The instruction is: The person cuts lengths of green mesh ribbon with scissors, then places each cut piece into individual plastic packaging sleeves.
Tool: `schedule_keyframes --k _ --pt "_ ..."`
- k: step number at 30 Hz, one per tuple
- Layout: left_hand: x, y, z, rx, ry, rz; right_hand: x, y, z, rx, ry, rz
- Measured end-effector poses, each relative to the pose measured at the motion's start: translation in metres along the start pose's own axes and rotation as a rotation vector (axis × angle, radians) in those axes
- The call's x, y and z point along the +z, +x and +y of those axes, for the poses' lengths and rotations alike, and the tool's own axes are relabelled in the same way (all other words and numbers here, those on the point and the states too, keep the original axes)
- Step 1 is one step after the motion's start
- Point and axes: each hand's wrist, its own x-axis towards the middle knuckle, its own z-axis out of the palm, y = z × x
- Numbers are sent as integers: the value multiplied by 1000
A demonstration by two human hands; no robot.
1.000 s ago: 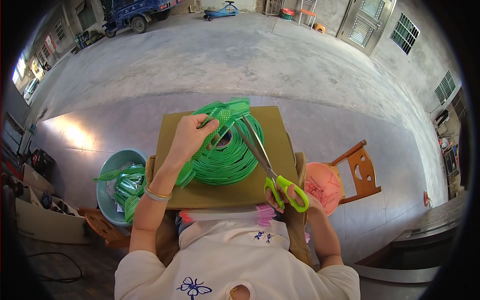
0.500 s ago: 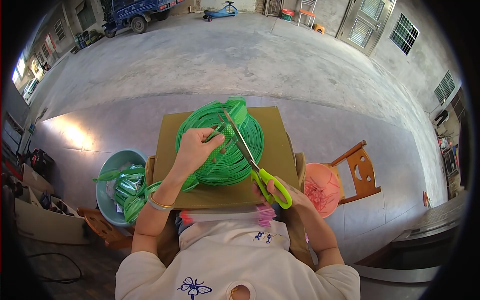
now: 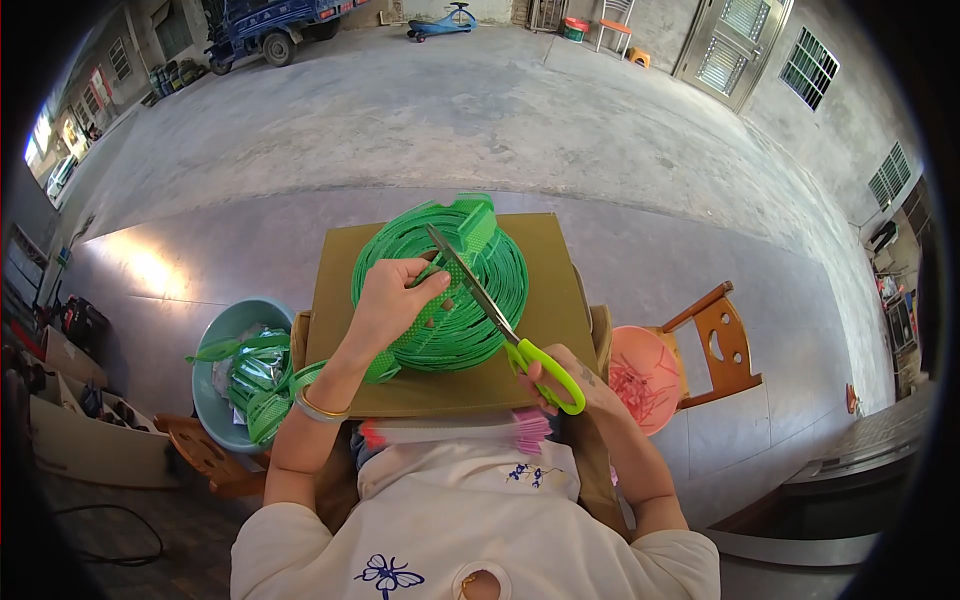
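Observation:
A big coil of green patterned strip (image 3: 500, 300) lies on a brown board (image 3: 540, 260) in front of me. My left hand (image 3: 395, 300) pinches part of the green strip over the coil's left side. In my right hand (image 3: 560, 378) are scissors with lime-green handles (image 3: 545, 370). Their blades point up and left over the coil, with the tips just above my left fingertips, and look closed or nearly so. From the coil, the strip runs down left toward a blue-green basin (image 3: 210, 400).
Green strip and clear packaging fill the basin, left of the board. To the right, a pink basin (image 3: 655, 350) holds thin pinkish-red pieces beside a wooden chair (image 3: 735, 350). A bundle of clear strips with pink ends (image 3: 450, 430) rests at my lap.
The scissor blades, apart before, have come together, and their tips have shifted slightly left. My right hand's fingers have drawn closer with the handles. My left hand has barely moved.

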Motion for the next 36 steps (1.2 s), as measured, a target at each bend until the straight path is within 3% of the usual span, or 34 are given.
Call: schedule_keyframes --k 2,5,8,12,13,16,21,23,28,31,34,36 --pt "-1 -1 1 -6 -3 3 0 -5 -11 79 -31 26" --pt "-8 0 2 13 2 -33 4 -4 -13 -26 84 203" --pt "-29 -7 19 -13 66 -73 -13 10 9 -215 -117 590" --pt "-76 -17 35 80 110 60 -35 11 20 -338 -1026 1015" --pt "-86 -22 47 104 98 113 -31 5 16 -150 -916 986" --pt "-115 -29 69 258 115 223 -34 7 34 -59 -1025 1033" --pt "-127 -33 117 463 227 355 -35 11 53 -128 -1152 1034" --pt "-114 -28 132 540 196 294 -31 11 43 -145 -1169 1026" --pt "-44 -18 158 496 326 36 -2 9 -77 -578 -555 823" --pt "-5 -17 159 557 532 -55 23 7 -134 -821 23 488" --pt "14 -10 143 616 496 -89 30 10 -156 -871 -100 562" --pt "13 -10 143 433 350 -181 28 6 -158 -868 -75 630"
